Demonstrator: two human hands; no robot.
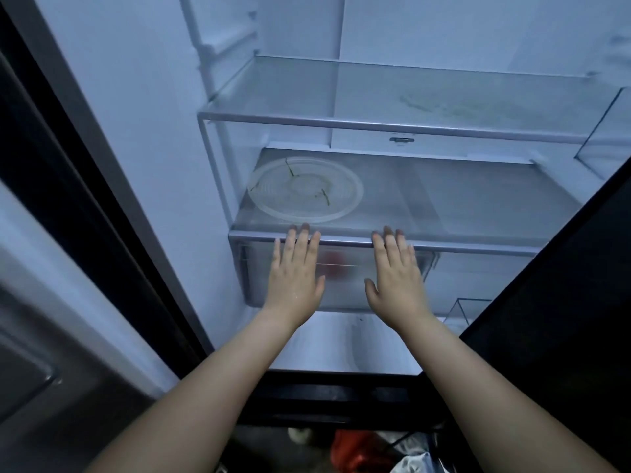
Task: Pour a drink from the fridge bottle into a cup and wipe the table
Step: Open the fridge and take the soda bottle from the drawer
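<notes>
I face an open fridge. My left hand [295, 268] and my right hand [396, 271] are stretched forward side by side, palms down, fingers straight, fingertips at the front rail of the lower glass shelf [478, 249]. Both hands lie in front of a frosted drawer [345, 285] under that shelf. Something red [333, 264] shows blurred through the drawer front; what it is cannot be told. No bottle or cup is in view.
A round glass plate [305, 189] lies on the lower shelf at the left. The upper glass shelf [375, 124] is bare. An open fridge door [563, 319] stands at the right and a dark door edge [85, 199] at the left. Bags [351, 452] lie below.
</notes>
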